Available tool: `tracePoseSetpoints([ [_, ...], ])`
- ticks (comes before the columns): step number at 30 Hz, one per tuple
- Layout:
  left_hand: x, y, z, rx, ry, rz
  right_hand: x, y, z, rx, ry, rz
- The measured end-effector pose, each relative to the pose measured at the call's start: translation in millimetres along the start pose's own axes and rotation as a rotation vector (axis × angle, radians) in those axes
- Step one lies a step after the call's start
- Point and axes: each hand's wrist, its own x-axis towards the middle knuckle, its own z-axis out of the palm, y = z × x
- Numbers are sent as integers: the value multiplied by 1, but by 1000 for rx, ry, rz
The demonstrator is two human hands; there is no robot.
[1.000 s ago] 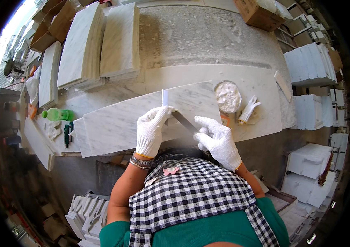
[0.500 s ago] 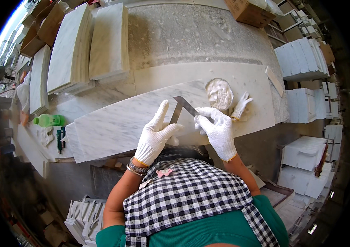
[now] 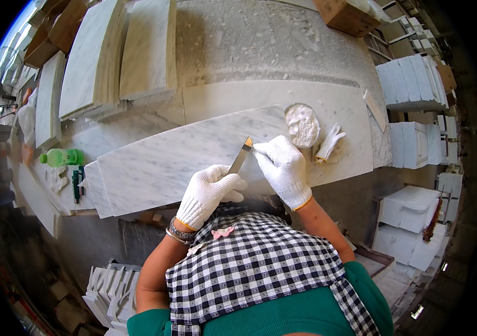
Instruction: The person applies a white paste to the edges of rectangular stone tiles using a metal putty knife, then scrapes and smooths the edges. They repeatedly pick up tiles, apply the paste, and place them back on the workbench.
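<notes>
My left hand (image 3: pixel 209 190), in a white knitted glove, is closed around the lower end of a thin flat metal strip (image 3: pixel 239 161). The strip slants up and away, with a yellowish, bright tip. Just right of that tip, my gloved right hand (image 3: pixel 284 171) is closed, thumb and fingers pinched together; what they hold is hidden. Both hands are above the near part of a long grey-veined marble slab (image 3: pixel 165 159). Beyond the right hand sits a round container of white paste (image 3: pixel 302 126), and a loose white glove (image 3: pixel 330 143) lies to its right.
Stacked marble slabs (image 3: pixel 94 61) stand at the far left. A green bottle (image 3: pixel 62 157) lies on its side at the left, near dark green tools (image 3: pixel 77 186). A cardboard box (image 3: pixel 346 17) is at the far right, with wrapped stone stacks (image 3: pixel 409 84) alongside.
The dark strip that showed angled in my right hand is no longer distinct. My right hand has moved left and farther away, to the tip of the left hand's strip. My left hand's fingers have curled in.
</notes>
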Motion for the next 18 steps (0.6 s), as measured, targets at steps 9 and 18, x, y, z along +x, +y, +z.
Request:
tracePoseSetpoints([
  [9,6,-7,6,67,81,26,-1,-6,-1,-162,-120,-186],
  [18,5,-9,11,150,138,71,-2,-9,-3,-249,-243,-307],
])
